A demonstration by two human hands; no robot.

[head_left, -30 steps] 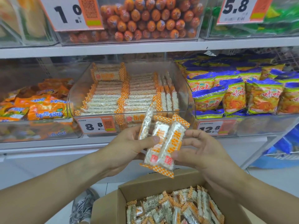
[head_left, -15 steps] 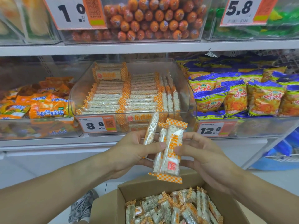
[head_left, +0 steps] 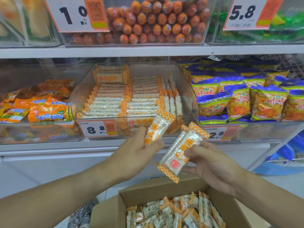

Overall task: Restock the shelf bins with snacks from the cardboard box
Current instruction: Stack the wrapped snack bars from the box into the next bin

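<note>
1. While both hands hang in front of the shelf [head_left: 148, 51], each one has its own snack: the left hand [head_left: 139, 150] has its grip clenched round a rice-cracker pack [head_left: 157, 129], thumb across the lower end, pack tilted up toward the bin.
2. Right hand [head_left: 212, 163] is grasping a second pack [head_left: 179, 152] with thumb on the front and fingers behind, held on a slant, checkered orange ends at the top right and bottom left. It could be 2 packs stacked, can't really tell.
3. Those 2 held packs are near each other but apart, both above the cardboard box [head_left: 166, 188].
4. That box sits open at the bottom of the view, full of the same white-and-orange packs [head_left: 174, 211] in a loose jumble.
5. Straight behind the hands is the clear middle bin [head_left: 187, 89], already holding neat rows of the same snack, some flat, some standing on edge at the right side. Its price tag [head_left: 98, 129] reads 8.8.
6. Left bin holds orange packets [head_left: 47, 111], right bin has yellow-and-blue chip bags [head_left: 238, 102].
7. Upper shelf: orange sausage-like sticks [head_left: 158, 20] in a clear bin, tags reading 1.0 and 5.8.
8. A grey shoe [head_left: 82, 216] shows beside the box on the floor.
</note>
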